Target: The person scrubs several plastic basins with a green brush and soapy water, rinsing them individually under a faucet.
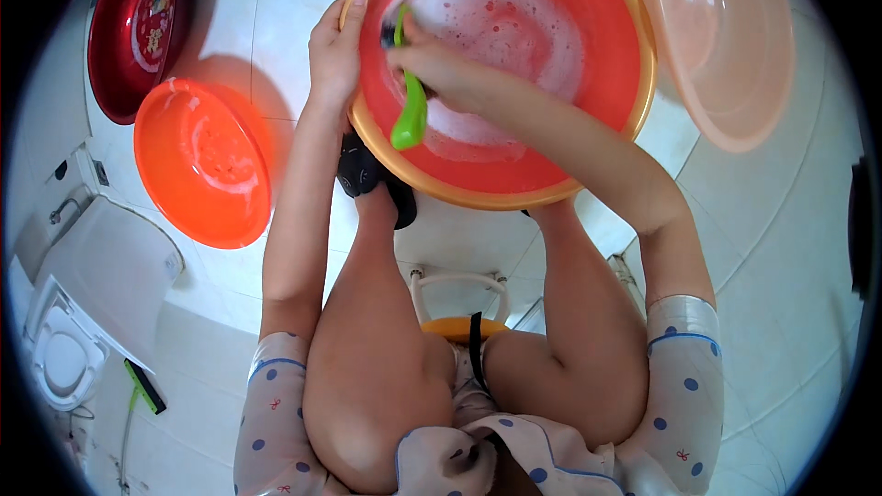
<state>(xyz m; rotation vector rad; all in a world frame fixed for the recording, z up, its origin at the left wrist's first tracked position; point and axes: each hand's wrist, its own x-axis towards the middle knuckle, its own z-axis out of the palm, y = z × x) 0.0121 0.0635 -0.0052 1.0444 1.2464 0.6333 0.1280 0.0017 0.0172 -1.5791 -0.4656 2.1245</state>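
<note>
A large red basin with an orange-yellow rim is tilted up in front of me. White suds cover much of its inside. My left hand grips the rim at the left, its thumb hooked over the edge. My right hand reaches across into the basin, closed round a green brush. The brush's dark head is against the left inner wall, partly hidden by the hand and blurred.
At the left stand a bright orange basin and a dark red basin. A pale pink basin is at the right. A white toilet and a green-and-black squeegee are lower left. Beneath me is a small stool.
</note>
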